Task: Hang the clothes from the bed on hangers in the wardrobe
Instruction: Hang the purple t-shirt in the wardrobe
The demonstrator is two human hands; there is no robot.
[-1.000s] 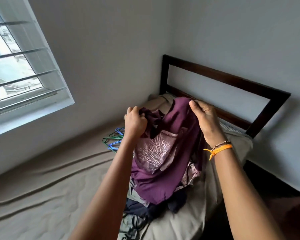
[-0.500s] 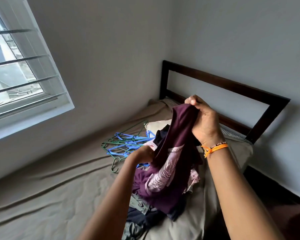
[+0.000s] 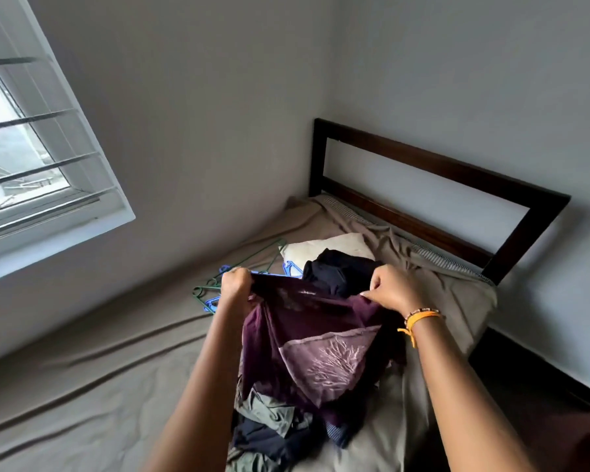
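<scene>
From the head view we see the left hand (image 3: 236,284) and right hand (image 3: 390,289) each pinching the top edge of a purple shirt (image 3: 315,345), holding it stretched above the clothes pile (image 3: 273,427) near the bed's (image 3: 99,386) right edge. Hangers (image 3: 218,287) lie beyond the left hand, beside a pillow (image 3: 324,248) near the headboard (image 3: 440,172).

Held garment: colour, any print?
Dark purple garment with a pale tree-like print on a lighter panel; head view.
</scene>
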